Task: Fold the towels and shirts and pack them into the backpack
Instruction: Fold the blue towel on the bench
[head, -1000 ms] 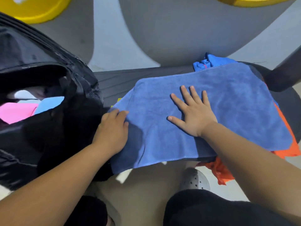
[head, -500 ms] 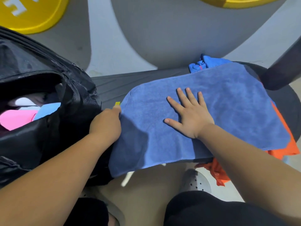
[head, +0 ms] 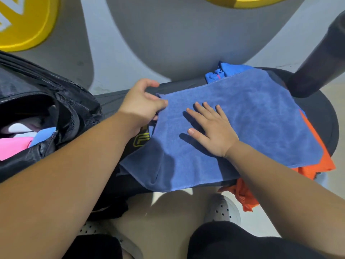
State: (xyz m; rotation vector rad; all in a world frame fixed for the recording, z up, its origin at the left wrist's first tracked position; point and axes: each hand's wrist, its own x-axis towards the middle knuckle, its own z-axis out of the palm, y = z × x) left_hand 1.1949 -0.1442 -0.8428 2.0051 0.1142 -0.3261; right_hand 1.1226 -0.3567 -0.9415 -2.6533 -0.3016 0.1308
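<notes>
The left hand (head: 142, 106) pinches the left edge of the blue microfibre towel (head: 261, 113); the right hand (head: 214, 131) presses flat on it, fingers spread. The open black backpack (head: 74, 109) sits left of the left hand.

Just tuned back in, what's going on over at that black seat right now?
A person is partway through folding a blue towel spread over a black seat. The right hand lies flat on the towel's middle, pinning it, while the left hand pinches its far left corner. An orange cloth and a brighter blue cloth lie crumpled under the towel. The backpack stands open at the left with a pink cloth and a pale blue cloth inside.
</notes>
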